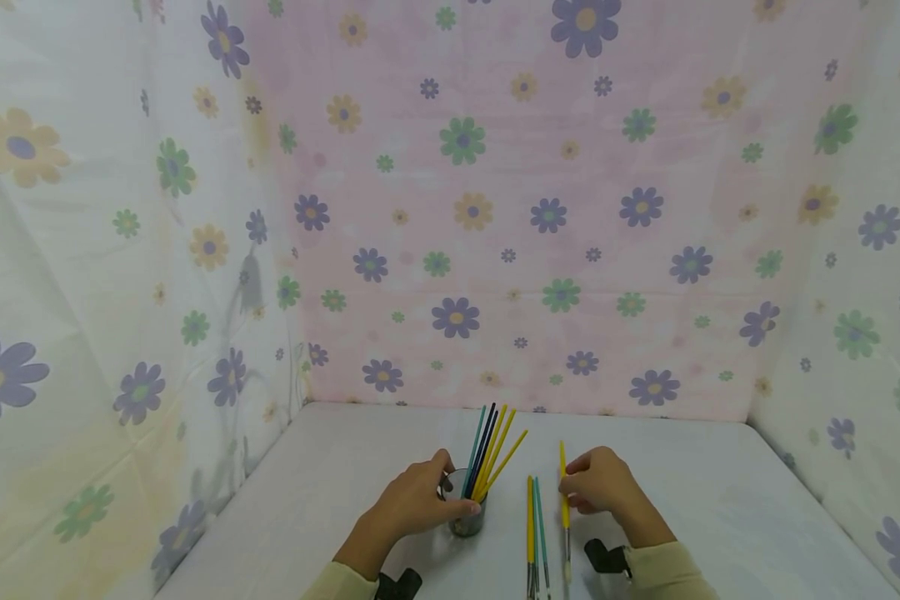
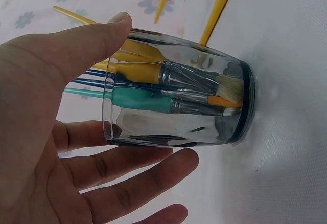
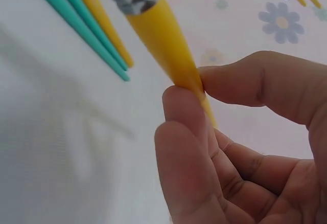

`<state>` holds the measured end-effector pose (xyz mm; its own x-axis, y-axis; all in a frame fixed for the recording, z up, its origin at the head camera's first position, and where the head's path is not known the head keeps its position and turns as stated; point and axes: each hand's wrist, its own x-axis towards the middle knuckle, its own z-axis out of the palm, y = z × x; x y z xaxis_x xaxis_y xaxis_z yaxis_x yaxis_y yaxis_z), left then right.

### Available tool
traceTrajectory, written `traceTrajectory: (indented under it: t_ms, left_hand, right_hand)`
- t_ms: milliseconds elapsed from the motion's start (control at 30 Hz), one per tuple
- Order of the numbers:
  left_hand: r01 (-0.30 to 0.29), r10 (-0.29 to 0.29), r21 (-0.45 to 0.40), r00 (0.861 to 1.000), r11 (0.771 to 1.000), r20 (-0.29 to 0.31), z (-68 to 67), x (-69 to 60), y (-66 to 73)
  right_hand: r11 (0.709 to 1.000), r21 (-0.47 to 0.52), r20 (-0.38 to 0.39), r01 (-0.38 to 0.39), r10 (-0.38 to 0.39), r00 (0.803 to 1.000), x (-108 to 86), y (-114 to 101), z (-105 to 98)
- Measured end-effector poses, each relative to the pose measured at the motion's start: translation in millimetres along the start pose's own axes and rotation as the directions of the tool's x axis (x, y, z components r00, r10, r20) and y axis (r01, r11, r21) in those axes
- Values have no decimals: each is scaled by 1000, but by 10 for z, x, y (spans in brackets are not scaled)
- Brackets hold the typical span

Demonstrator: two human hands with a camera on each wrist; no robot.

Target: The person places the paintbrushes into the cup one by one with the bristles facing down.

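A clear glass [image 2: 153, 129] stands on the table with several paintbrushes in it, bristles down, their yellow, dark blue and teal handles [image 1: 487, 450] leaning out of the top. My left hand [image 1: 420, 498] grips this glass near its rim, thumb on one side and index finger on the other; the remaining fingers are spread. To the right, my right hand [image 1: 603, 483] pinches a yellow paintbrush [image 3: 166, 45] by its handle between thumb and fingertips. Its bristles point toward me, over the table. Between the hands lie a yellow paintbrush [image 1: 530, 521] and teal paintbrushes [image 1: 542, 525].
The white table [image 1: 360, 433] has rounded far corners. Flower-patterned cloth [image 1: 495, 250] hangs at the back and on both sides. Black camera mounts [image 1: 606, 557] sit at the wrists, by the light sleeves [image 1: 667, 571].
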<state>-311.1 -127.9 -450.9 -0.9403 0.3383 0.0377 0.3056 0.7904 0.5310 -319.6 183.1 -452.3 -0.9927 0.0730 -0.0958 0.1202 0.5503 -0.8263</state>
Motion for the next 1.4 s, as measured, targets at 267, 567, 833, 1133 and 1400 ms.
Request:
traceTrajectory:
  t_ms: [267,567,833,1133,1400]
  left_hand:
    - [14,-14,9,1000,1000,-4,9,2,6]
    - [33,-31,65,999,997,-22,30,10,29]
    - [3,1,94,999,996,-38,-15,-11,-10]
    - [-64,64,-10,998,998,26,-109,-12,-78]
    - [-83,84,-27,996,996,39,-113,-3,-81]
  right_hand:
    - [998,57,-45,27,-25,999,-40,-108,-138]
    - [988,108,-73,108,-101,992,-166,-273,-228]
    - [970,147,-117,196,-180,977,-271,-402,-272]
    - [947,189,-178,261,-229,957,-350,-557,-319]
    - [902,261,-216,344,-293,932,-451,-623,-306]
